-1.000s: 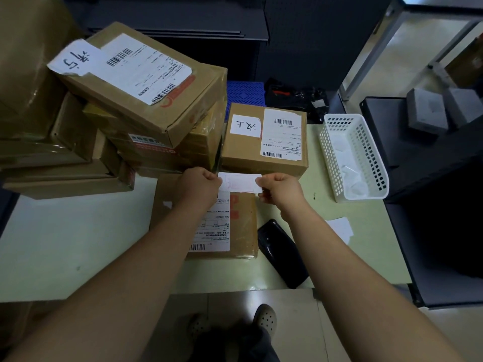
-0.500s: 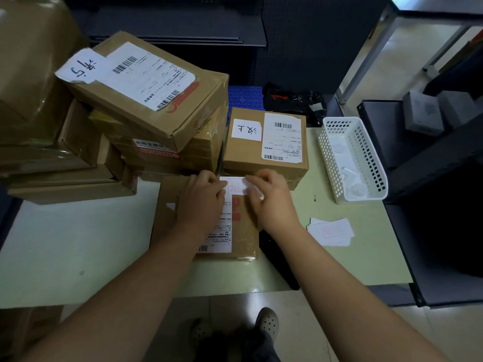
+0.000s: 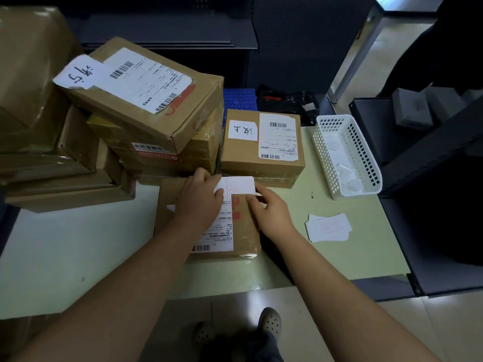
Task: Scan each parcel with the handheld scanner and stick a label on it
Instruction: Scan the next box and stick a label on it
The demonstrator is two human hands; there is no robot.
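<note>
A flat brown parcel [image 3: 247, 231] with a printed shipping sheet lies on the pale green table [image 3: 78, 244] in front of me. A small white label [image 3: 240, 185] with red writing sits at the parcel's far edge. My left hand [image 3: 198, 202] rests on the parcel, its thumb on the label's left corner. The fingers of my right hand [image 3: 269, 211] are curled at the label's lower right corner. The black handheld scanner [image 3: 274, 259] lies right of the parcel, mostly hidden under my right forearm.
Just behind stands a small box [image 3: 261, 163] with a handwritten tag. Several taped boxes [image 3: 146, 105] are piled at the left. A white basket [image 3: 324, 152] stands at the right, loose labels [image 3: 328, 227] lie near it, and a dark shelf [image 3: 431, 178] borders the table.
The label was held up between both hands; it has come down onto the parcel's far edge. My right hand has slid back toward the label's lower right corner.
</note>
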